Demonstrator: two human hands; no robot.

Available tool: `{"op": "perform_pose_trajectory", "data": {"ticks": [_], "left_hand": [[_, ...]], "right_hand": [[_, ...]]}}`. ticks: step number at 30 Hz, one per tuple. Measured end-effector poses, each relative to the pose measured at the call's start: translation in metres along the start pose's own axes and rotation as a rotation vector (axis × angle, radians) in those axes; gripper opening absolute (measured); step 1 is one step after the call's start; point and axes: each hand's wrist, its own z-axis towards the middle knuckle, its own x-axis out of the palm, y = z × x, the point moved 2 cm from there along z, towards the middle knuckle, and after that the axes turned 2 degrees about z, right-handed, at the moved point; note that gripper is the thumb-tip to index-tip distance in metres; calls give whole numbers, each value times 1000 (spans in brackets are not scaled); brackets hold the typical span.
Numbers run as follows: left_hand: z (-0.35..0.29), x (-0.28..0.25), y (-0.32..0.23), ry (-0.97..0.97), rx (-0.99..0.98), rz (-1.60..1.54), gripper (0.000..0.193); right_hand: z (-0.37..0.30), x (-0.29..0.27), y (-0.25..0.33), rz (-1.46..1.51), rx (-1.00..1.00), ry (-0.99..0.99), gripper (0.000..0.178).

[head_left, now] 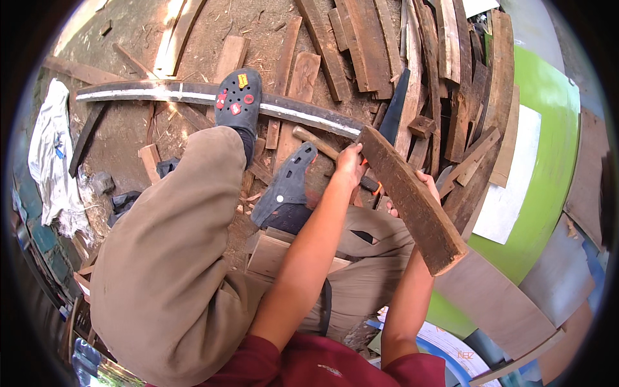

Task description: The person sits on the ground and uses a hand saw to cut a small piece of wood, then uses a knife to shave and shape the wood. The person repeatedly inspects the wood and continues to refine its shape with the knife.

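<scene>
A short, thick brown wooden plank [412, 200] slants across the space in front of me, its cut end nearest my right forearm. My left hand [350, 162] grips it at its far end, along the left edge. Wrapped round its middle from underneath is my right hand [425, 184], partly hidden by the wood. Beneath the far end runs a long dark wooden beam [303, 115] with a white stripe, and my clog [238, 100] rests on it. A handsaw's dark blade [394, 106] shows just beyond the plank. Beside my left hand lies a wooden tool handle [314, 142].
Several rough planks [367, 45] are piled at the far right. A green sheet [545, 174] with a white panel lies right of them. White cloth [55, 155] lies at the left. Under the plank is a black and orange tool handle [371, 185].
</scene>
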Motion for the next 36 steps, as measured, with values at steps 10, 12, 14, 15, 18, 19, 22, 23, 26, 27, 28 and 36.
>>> {"op": "perform_pose_trajectory", "data": {"ticks": [10,12,14,15,18,19,22,23,26,27,28,36], "left_hand": [[20,-7,-2,56,45,-193,33],[28,-4,0,-5,11,-216,32],[33,2,0,38,7,-220,36],[34,4,0,18,-13,-221,39],[32,6,-4,39,-55,-237,40],[30,5,-6,25,-68,-222,40],[23,2,-5,30,-122,-197,40],[22,1,-5,28,-108,-194,40],[20,3,-2,52,-107,-166,40],[21,4,-2,43,-101,-155,40],[21,4,-2,31,-96,-144,40],[24,4,0,4,-136,-220,40]], "right_hand": [[13,-4,33,69,119,108,70],[15,-7,35,64,104,121,73],[14,-8,36,3,65,69,72],[14,-7,36,7,49,87,71],[12,-1,38,-21,27,52,70],[12,1,39,-40,43,25,69],[10,8,39,6,104,69,68],[9,10,38,29,134,85,68],[7,11,37,29,75,28,66],[7,11,36,5,67,-9,66],[7,11,35,-6,45,-51,65],[-18,40,27,28,-79,64,81]]}}
